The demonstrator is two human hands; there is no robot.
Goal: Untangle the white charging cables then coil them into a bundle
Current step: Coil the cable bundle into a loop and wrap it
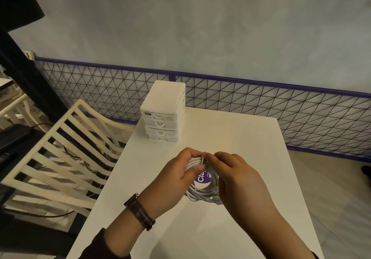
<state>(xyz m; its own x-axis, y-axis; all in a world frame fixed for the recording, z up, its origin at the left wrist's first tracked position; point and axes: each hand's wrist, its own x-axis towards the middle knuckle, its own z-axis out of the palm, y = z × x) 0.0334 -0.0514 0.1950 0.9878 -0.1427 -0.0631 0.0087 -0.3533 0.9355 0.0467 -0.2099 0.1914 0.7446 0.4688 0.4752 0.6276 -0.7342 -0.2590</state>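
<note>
The white charging cables [200, 193] form a round coil of several loops, held just above the white table [230, 138]. My left hand [172, 176] grips the coil's upper left side, thumb pressed across the strands. My right hand [239, 178] covers the coil's right side, its fingertips pinching the strands at the top next to my left fingers. A purple round sticker [201, 179] on the table shows through the middle of the coil. The right part of the coil is hidden behind my right hand.
A small white drawer unit [163, 114] stands at the table's far left corner. A cream slatted chair [60, 148] sits close to the table's left edge. A black wire fence [281, 108] with a purple frame runs behind the table.
</note>
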